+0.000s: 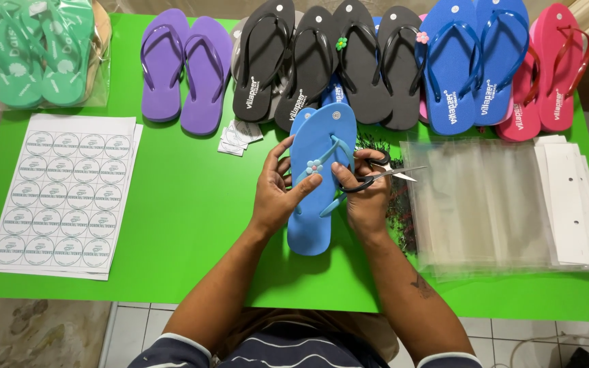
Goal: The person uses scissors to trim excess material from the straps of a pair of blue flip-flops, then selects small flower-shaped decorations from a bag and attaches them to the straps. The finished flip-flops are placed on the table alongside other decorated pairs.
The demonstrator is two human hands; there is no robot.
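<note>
A light blue flip-flop (316, 225) lies lengthwise in front of me on the green table (185, 225), with a second blue one (299, 121) partly under it. My left hand (277, 191) grips its left edge, thumb on the strap beside a small flower charm (314, 165). My right hand (366, 194) holds black-handled scissors (376, 176), blades pointing right, while its fingers rest on the flip-flop's right strap.
Rows of flip-flops line the far edge: purple (185, 68), black (328, 61), blue (468, 61), pink-red (547, 68). A bagged green pair (39, 54) sits far left. A round-sticker sheet (63, 194) lies left; clear bags (478, 204) and white card strips (570, 197) lie right.
</note>
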